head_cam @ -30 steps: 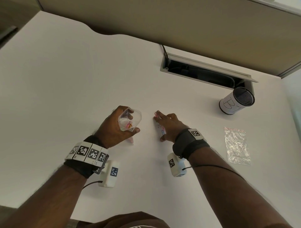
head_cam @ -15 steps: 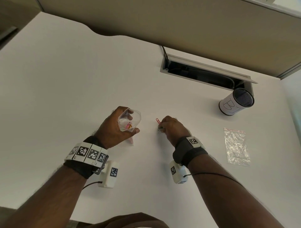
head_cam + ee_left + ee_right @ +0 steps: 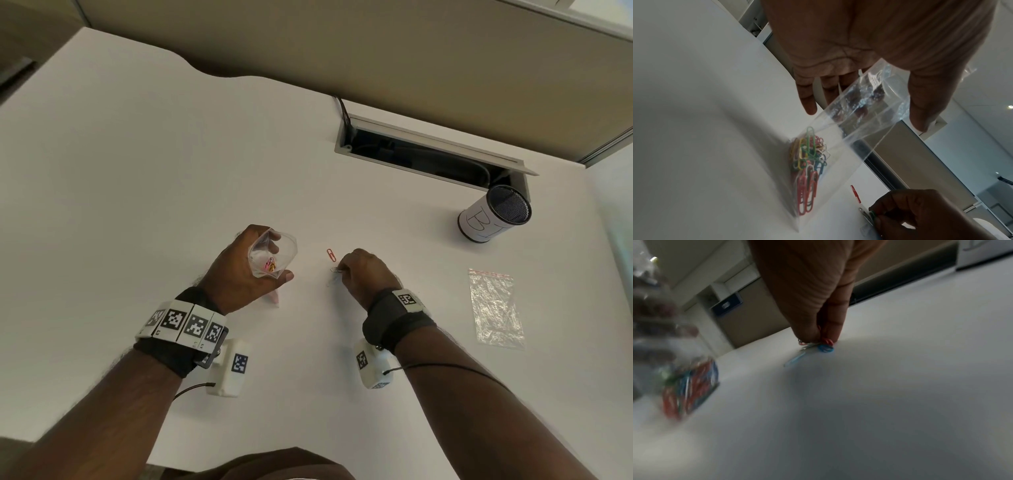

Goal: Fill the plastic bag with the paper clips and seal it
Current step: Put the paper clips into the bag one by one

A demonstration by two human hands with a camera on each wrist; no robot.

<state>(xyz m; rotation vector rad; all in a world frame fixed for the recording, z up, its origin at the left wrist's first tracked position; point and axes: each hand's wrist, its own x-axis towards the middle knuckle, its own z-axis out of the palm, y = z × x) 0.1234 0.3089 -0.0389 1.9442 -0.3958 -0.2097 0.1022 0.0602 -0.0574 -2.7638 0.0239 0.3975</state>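
— What's nearest you?

— The right hand [image 3: 364, 274], fingertips bunched on the white desk [image 3: 171, 171], pinching a few loose paper clips [image 3: 819, 345], blue and red among them. One red clip [image 3: 331, 255] lies just beyond, untouched.

— And the bag?

— The left hand [image 3: 246, 270] pinches the plastic bag [image 3: 838, 146] by its rim, mouth held wide, bottom corner resting on the desk, a tangle of coloured clips [image 3: 807, 170] already inside.

— Any advice?

— I'd gather them tight before lifting; thin coated wire slips on that smooth top. Keep the floppy, clear film open wide.

— Further off?

— A second crinkled bag [image 3: 496, 308] lying flat, then a mesh cup [image 3: 493, 216].
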